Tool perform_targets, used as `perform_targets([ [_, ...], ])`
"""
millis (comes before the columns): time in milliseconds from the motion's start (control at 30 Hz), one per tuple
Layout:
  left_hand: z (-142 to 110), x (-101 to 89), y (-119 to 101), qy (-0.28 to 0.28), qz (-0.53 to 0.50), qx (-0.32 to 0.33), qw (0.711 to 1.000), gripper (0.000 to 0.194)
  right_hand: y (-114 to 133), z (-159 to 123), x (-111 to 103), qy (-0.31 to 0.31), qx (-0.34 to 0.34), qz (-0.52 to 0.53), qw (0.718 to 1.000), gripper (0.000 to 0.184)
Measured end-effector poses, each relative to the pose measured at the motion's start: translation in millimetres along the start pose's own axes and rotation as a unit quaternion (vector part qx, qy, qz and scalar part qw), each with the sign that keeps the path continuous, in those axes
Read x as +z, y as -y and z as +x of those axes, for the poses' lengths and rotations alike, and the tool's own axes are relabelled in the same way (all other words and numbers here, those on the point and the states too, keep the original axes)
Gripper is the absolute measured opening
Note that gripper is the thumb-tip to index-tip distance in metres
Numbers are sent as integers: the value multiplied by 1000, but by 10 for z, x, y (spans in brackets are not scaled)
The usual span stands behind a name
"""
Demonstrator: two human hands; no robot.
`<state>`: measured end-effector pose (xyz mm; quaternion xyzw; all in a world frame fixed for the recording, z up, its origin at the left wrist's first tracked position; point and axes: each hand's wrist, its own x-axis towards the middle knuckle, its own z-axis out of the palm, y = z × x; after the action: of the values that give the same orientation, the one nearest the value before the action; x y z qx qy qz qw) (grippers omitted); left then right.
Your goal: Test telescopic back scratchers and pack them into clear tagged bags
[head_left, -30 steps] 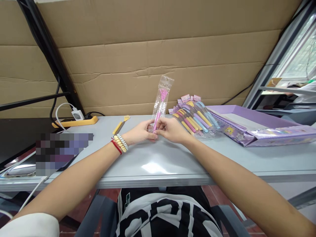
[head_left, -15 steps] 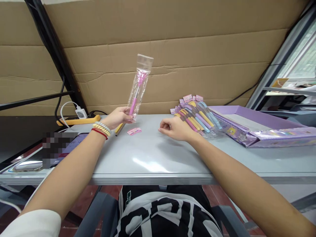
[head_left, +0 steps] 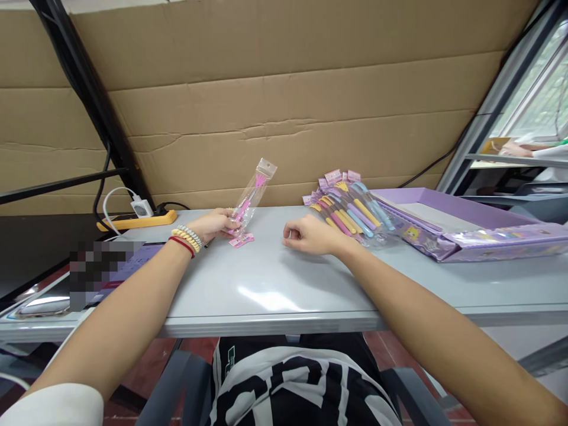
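Note:
My left hand [head_left: 216, 223] is closed on the lower part of a clear plastic sleeve with a pink pen [head_left: 245, 206] inside. The sleeve leans up and to the right, its flat top end [head_left: 268, 168] highest. Just below it on the table lies a pair of small pink printed cards [head_left: 242, 240]. Something thin and dark-tipped sits mostly hidden under my left hand. My right hand [head_left: 310, 234] rests with curled fingers and nothing visible in them. Beside it a pile of bagged pens [head_left: 355, 207], in yellow, pink, purple and blue with pink header cards, fans out.
A purple open box [head_left: 444, 239] stands at the right of the grey table [head_left: 275, 284]. On the left are a phone [head_left: 128, 266], a yellow power strip [head_left: 142, 221] and a white charger [head_left: 141, 206]. A cardboard wall [head_left: 284, 100] closes the back.
My left hand has lowered the bagged pink pen toward the table, bringing its bottom end down at the pink cards. My right hand has stayed nearly still.

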<state>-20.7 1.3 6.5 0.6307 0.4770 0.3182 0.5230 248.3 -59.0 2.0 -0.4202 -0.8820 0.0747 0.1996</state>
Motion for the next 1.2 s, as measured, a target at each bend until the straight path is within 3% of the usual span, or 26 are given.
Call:
perform_targets([
  [267,-102,525,-73,77,-69,30,994,29,-68,33,44,16,-7,-2,1000,15],
  [367,-130,669,-111,111,-85,73,988,28,-91,41,74,29,-25,8,999,22],
  [567,-52,532,-92,0,-86,160,983,35,-69,73,175,60,-18,4,998,60],
  [633,-26,454,-63,-38,-34,165,985,33,-60,86,205,86,-7,-6,996,63],
  [700,-17,401,-38,-83,93,172,977,26,-67,96,218,104,2,-11,995,60],
  [800,-22,367,-22,-141,332,194,912,24,-107,100,201,112,11,-5,994,54],
  [867,-24,361,-21,-155,420,216,868,29,-138,97,173,102,23,5,995,51],
  [1033,-18,345,-32,-130,484,238,832,30,-162,75,76,78,73,14,994,43],
  [1200,-45,309,-61,-63,533,233,811,24,-220,37,-43,0,38,-21,999,8],
])
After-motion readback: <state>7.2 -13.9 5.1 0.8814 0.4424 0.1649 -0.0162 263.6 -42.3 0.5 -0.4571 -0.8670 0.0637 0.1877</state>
